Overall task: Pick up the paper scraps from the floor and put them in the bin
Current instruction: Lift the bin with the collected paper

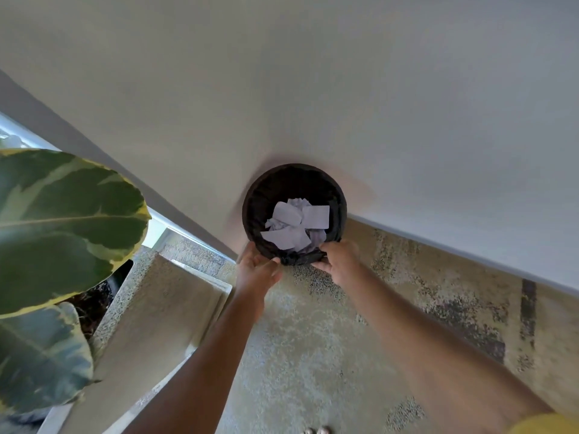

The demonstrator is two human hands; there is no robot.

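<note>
Head view: gripping the near rim of the bin [294,180] with left hand [257,272] and right hand [340,261], fingers curled on it. Just beyond both hands, inside: paper scraps [294,223]. Judged the closing step; next, steadying the bin, then letting go.

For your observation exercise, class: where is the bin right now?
In the head view, the bin sits mid-frame at the foot of the wall, paper scraps inside, its near rim held by the left hand and right hand.
</note>
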